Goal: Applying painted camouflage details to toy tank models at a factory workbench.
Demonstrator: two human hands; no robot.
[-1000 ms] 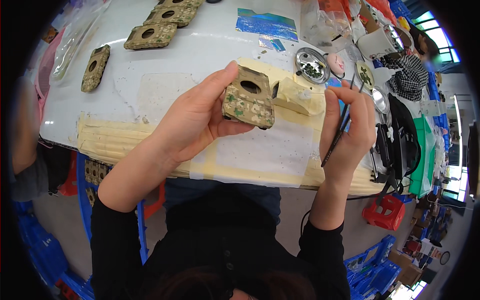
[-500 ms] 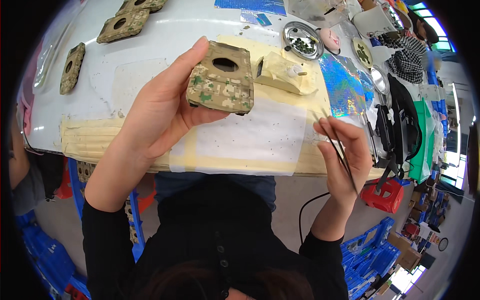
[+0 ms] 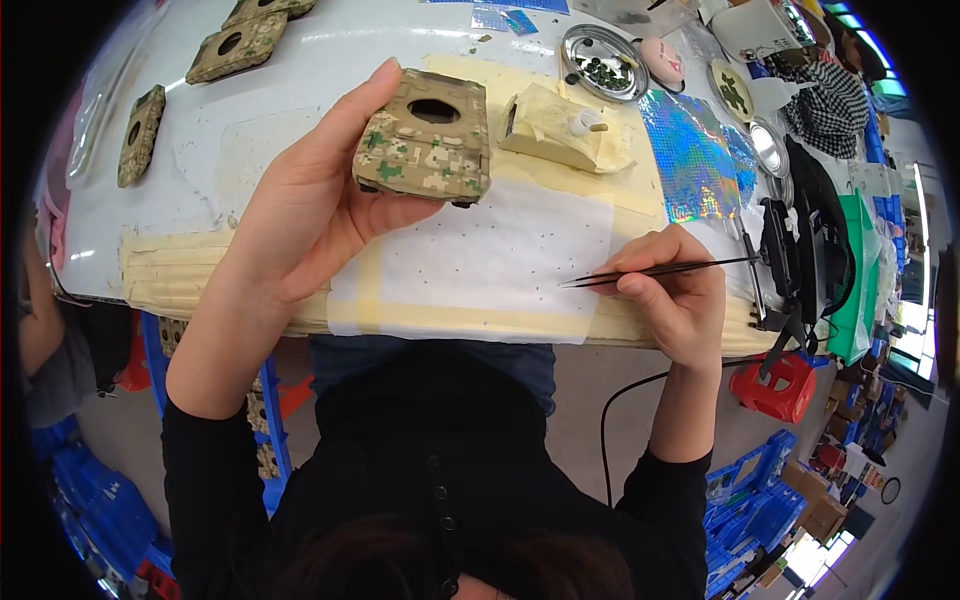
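My left hand (image 3: pixel 325 190) grips a camouflage-patterned model vehicle hull (image 3: pixel 425 150), boxy, with a dark round hole in its top, raised above the table. Thumb along its left side, fingers underneath. My right hand (image 3: pixel 670 295) is closed around dark, thin tweezers (image 3: pixel 660 269), held nearly level with their tips pointing left. The tips hover over or touch a white paper sheet (image 3: pixel 420 290) scattered with several tiny dark specks; contact cannot be told. Whether anything is between the tips is too small to see. Behind the sheet sits a masking-tape-covered block (image 3: pixel 550 130) with a small white cap on it.
More camouflage hulls (image 3: pixel 235 48) lie at the far left. At the far right are a metal dish (image 3: pixel 605 65) of small dark green parts, holographic sheets (image 3: pixel 690 155), a pink rounded object (image 3: pixel 662 62) and a black bag (image 3: pixel 815 235). A red stool (image 3: pixel 775 390) stands below.
My right hand has moved down, and the tweezers have swung from steep to nearly level, tips now at the paper. The left hand with the hull has shifted slightly left and up.
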